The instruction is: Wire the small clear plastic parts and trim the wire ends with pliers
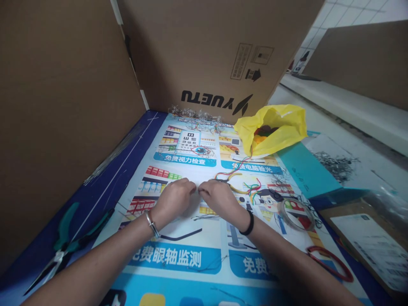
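Note:
My left hand (179, 194) and my right hand (220, 199) face each other over a printed poster (188, 258), fingertips a small gap apart. Both are closed in a pinch; whatever they pinch is too small or hidden to make out. Just beyond my right hand lie yellow-handled pliers (236, 183), partly covered by the hand. Red, green and yellow thin cords (253, 187) lie beside them and run up to a yellow bag (270, 127). Short thin wires (207, 217) rest on the poster below my hands.
Teal-handled long-nose pliers (65, 244) lie open at the left. Cardboard walls (204, 51) rise behind and left. On the right are a clear tape roll (296, 214), a red ring (331, 263), a labelled parcel (372, 250) and a wire pile (334, 165). Tangled wires (197, 114) line the back.

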Available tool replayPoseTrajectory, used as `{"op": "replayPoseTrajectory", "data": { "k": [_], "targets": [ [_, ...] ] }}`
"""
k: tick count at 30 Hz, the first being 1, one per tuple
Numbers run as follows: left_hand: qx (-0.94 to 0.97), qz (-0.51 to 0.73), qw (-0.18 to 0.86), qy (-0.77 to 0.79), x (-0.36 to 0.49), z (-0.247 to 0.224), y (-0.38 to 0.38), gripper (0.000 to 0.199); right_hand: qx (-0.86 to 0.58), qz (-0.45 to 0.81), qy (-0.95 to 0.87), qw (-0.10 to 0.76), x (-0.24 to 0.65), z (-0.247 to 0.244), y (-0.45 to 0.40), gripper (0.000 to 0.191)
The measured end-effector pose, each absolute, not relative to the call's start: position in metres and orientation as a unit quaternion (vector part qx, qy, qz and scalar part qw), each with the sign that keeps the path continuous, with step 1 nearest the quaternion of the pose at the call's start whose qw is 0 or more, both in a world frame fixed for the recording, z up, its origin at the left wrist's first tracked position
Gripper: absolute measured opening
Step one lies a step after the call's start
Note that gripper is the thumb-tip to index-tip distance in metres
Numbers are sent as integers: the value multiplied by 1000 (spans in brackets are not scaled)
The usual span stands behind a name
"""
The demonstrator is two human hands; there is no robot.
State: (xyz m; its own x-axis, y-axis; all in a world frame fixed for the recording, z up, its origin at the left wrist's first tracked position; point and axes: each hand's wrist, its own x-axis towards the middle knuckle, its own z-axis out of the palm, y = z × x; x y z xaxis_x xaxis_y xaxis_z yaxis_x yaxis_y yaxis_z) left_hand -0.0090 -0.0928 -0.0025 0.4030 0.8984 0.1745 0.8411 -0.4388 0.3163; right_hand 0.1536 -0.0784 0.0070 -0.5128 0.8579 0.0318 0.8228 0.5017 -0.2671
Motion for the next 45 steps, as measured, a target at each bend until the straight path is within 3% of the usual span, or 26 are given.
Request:
{"op": "replayPoseTrajectory", "data": {
  "k": [7, 11, 16, 45],
  "targets": [
    [727, 279, 288, 557, -9, -3, -87, 15, -500, 535, -645, 217, 161, -4, -71, 8],
    [631, 324, 422, 565, -6, -7, -87, 14, -461, 650, -547, 254, 163, -4, -73, 17],
    [577, 372, 472, 553, -3, -13, -88, 15, -444, 680, -516, 274, 163, -4, -74, 20],
    [557, 423, 460, 547, 5, -17, -89, 14, -459, 663, -469, 359, 153, -9, -78, 18]
  ]
}}
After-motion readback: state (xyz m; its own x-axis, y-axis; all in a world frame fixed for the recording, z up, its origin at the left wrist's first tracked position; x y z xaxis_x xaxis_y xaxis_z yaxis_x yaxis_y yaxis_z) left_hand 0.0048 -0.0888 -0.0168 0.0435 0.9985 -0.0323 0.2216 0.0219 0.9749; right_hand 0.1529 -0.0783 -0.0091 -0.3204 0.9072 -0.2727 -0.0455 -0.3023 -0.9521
